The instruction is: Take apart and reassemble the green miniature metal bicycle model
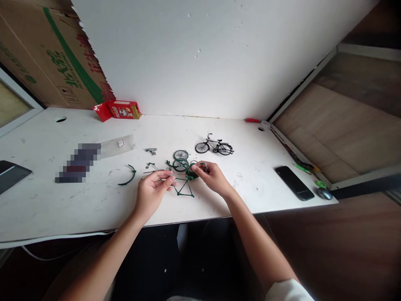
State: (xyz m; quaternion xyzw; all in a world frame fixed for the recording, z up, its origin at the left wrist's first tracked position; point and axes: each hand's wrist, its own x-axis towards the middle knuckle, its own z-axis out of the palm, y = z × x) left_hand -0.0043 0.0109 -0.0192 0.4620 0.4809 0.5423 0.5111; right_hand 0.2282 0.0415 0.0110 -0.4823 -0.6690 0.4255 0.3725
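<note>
A small green model bicycle frame lies on the white desk, partly lifted between my hands. My left hand is cupped palm-up with fingertips pinching one end of the frame. My right hand pinches the frame's other end near the saddle part. Two green wheels lie just behind my hands. A curved green mudguard and small loose parts sit to the left. A finished black model bicycle stands behind, to the right.
A black phone lies at the right, with a mouse and green bits near the desk's corner. A red box stands by the back wall, a cardboard carton behind-left, a plastic bag and dark tablet left.
</note>
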